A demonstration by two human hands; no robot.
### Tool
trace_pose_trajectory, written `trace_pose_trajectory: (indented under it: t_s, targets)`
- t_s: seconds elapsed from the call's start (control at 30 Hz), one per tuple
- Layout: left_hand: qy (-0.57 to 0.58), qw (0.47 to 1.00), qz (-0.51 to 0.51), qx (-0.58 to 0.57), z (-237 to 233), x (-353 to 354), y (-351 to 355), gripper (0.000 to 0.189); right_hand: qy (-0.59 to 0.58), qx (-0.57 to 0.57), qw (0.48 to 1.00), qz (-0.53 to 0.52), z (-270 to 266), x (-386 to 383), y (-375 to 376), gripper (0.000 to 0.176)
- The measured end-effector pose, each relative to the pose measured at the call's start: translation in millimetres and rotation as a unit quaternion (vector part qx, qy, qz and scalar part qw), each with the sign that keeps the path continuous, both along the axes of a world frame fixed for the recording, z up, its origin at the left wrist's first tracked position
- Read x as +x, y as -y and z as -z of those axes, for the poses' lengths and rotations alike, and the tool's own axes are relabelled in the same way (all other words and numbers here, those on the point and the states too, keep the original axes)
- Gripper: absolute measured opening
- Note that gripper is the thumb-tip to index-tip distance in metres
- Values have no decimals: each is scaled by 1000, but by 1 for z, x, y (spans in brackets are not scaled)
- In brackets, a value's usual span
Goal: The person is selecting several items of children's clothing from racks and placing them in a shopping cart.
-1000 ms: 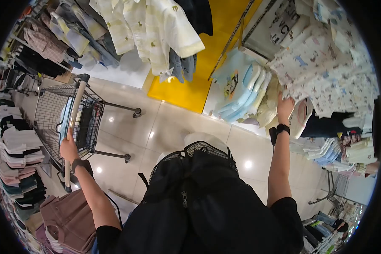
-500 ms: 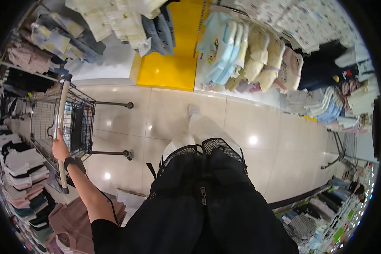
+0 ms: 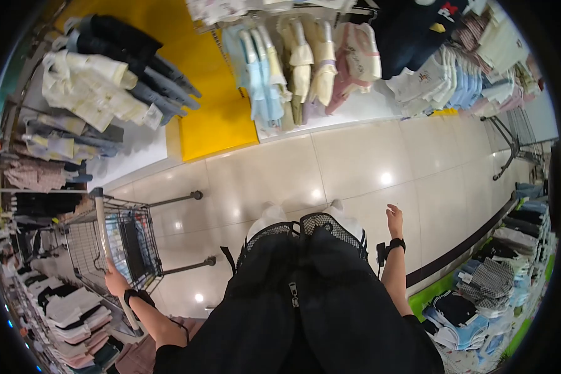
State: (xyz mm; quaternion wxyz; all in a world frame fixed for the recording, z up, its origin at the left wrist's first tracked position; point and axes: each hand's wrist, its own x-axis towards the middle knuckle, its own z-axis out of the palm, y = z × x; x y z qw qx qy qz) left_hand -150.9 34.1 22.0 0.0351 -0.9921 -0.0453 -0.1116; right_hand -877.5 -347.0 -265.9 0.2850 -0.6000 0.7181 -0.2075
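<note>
- The left hand [image 3: 115, 282] is closed around the pale handle [image 3: 103, 234] of a wire shopping cart [image 3: 81, 248], with the fingers wrapped about the lower part of the bar.
- The cart stands on the tiled floor [image 3: 355, 168] to the person's left, with its wheeled legs pointing toward the middle of the aisle. Something blue and dark lies in the basket (too small to make out).
- The right hand [image 3: 394, 218] hangs at the person's right side above the floor. Its fingers are loose and hold nothing, and it is well apart from the cart.
- Each wrist wears a dark band: left [image 3: 134, 297], right [image 3: 394, 244].
- A black bag [image 3: 299, 299] with a mesh top hangs on the person's front, between the two arms.
- Across the aisle, pale blue tops [image 3: 258, 75], cream ones [image 3: 305, 56] and a pink one [image 3: 355, 53] hang side by side on a rack, beside a yellow panel [image 3: 215, 118].
- Folded clothes are stacked on shelves at the far left [image 3: 68, 311], just beside the cart, and more lie at the lower right [image 3: 480, 299].
</note>
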Motion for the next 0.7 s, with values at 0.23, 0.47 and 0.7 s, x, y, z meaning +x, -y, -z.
trace_pose_trajectory:
  t_s: [0.23, 0.47, 0.7]
  targets:
    - [-10, 1000, 16, -2, 5, -88, 32, 86, -35, 254, 966, 16, 96, -155, -114, 22]
    - [36, 999, 13, 3, 40, -179, 61, 77, 116, 522, 800, 273, 85, -220, -185, 19]
    - [7, 998, 28, 57, 23, -280, 77, 75, -25, 245, 964, -96, 130, -314, -74, 26]
